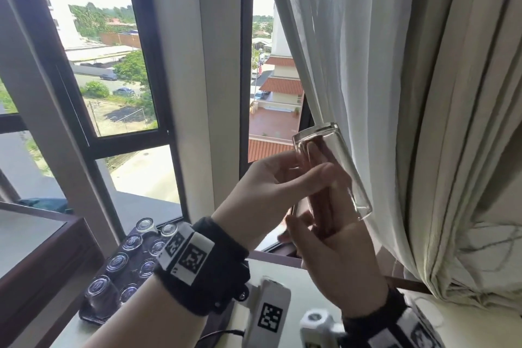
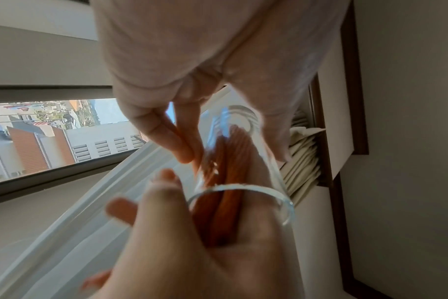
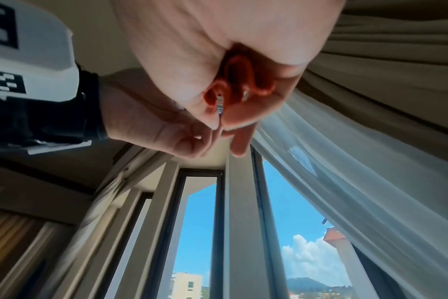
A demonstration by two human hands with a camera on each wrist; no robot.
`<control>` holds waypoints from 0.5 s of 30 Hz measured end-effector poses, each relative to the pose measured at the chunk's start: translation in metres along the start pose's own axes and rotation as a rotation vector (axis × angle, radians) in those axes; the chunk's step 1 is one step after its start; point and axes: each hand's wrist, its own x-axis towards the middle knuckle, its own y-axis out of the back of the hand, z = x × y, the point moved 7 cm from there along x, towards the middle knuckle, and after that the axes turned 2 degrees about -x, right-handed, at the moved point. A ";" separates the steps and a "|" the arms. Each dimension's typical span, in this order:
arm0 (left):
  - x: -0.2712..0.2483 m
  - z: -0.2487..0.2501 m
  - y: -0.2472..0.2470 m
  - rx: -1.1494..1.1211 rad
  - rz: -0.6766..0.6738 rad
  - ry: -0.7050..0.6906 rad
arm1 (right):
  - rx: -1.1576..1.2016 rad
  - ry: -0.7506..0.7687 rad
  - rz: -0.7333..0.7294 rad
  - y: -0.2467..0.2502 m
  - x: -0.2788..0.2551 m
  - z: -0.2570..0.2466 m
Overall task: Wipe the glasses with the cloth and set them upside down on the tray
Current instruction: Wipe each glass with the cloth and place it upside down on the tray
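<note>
Glass [image 1: 332,167] gripped by left hand [image 1: 271,181], right hand [image 1: 336,257] fingers straight inside it, upturned glasses [image 1: 124,265] on tray [image 1: 93,316] caught only from head.

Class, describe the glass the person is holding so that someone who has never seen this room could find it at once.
Start at the window and go right to the white curtain. In front of it, both hands are raised around one clear glass, base up, with the right hand's fingers inside and the left hand gripping its side. Unlike the other glasses upside down on the dark tray, it is in the air.
</note>
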 end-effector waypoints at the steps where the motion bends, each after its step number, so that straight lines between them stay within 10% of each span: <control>1: -0.001 -0.004 0.003 -0.075 -0.018 0.004 | 0.306 -0.122 -0.050 -0.005 -0.002 0.000; 5: -0.001 -0.026 0.017 -0.316 0.013 0.093 | 0.730 -0.282 -0.137 -0.020 -0.005 0.004; 11: 0.004 -0.042 0.051 0.229 0.253 0.225 | -0.899 0.093 -0.218 -0.026 -0.001 0.041; 13: 0.001 -0.041 0.048 0.284 0.223 0.194 | -0.864 0.147 -0.129 -0.029 -0.003 0.036; 15: -0.003 -0.045 0.040 0.109 0.111 0.177 | -0.352 0.031 -0.051 -0.027 -0.001 0.023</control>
